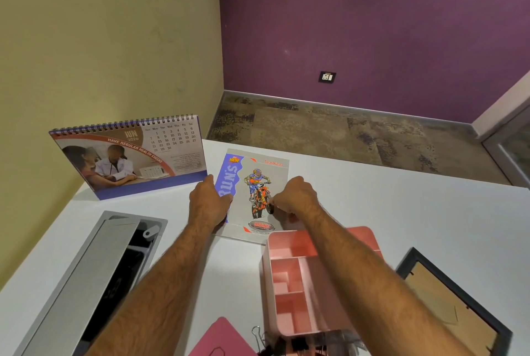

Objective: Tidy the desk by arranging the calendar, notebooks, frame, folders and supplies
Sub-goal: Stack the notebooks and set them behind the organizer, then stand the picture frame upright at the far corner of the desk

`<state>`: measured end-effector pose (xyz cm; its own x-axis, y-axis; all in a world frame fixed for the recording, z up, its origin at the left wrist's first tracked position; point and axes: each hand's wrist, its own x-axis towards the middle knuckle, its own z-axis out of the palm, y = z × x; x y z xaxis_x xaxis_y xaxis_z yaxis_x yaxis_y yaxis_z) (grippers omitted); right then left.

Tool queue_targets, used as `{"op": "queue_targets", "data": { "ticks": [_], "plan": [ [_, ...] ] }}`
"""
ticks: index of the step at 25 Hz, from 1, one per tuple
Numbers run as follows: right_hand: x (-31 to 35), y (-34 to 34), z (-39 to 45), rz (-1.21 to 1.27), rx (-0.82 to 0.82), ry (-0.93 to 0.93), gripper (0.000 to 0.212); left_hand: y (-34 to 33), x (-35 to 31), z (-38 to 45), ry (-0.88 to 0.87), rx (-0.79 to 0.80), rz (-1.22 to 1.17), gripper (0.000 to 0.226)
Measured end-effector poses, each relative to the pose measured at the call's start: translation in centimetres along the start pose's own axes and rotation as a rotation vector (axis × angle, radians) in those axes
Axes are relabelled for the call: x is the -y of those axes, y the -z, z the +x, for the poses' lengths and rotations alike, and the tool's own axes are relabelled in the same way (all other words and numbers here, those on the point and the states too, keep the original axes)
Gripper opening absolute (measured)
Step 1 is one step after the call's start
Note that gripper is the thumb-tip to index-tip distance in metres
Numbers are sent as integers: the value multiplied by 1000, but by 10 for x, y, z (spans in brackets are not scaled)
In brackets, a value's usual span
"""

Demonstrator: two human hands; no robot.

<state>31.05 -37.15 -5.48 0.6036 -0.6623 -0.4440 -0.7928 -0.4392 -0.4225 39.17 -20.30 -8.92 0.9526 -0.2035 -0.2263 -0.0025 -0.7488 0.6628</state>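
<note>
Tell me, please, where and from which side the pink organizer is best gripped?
Probably by its left wall, from above: the pink organizer stands upright and open-topped, the right arm crosses over its right side, and that rim is bare enough to pinch.

Two bare hands rest on a motorbike-cover notebook (256,183) lying flat on a white table (401,198): left hand (208,202) on its left edge, right hand (295,196) curled at its right. A desk calendar (129,155) stands just left.
</note>
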Motion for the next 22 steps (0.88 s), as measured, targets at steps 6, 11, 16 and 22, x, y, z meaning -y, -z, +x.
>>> {"op": "queue_targets", "data": {
  "ticks": [6, 11, 16, 22],
  "plan": [
    [-29, 69, -20, 33, -306, -4, 48, 27, -20, -25, -2, -47, -34, 62],
    [-95, 130, -49, 144, -490, -24, 37, 37, -89, -81, -150, -96, -328, 40],
    [-180, 168, -82, 195, -506, -99, 39, -1, -168, -171, -177, 100, -587, 35],
    [-277, 175, -116, 192, -407, -118, 31, -88, -199, -283, 33, 522, -727, 52]
  ]
}}
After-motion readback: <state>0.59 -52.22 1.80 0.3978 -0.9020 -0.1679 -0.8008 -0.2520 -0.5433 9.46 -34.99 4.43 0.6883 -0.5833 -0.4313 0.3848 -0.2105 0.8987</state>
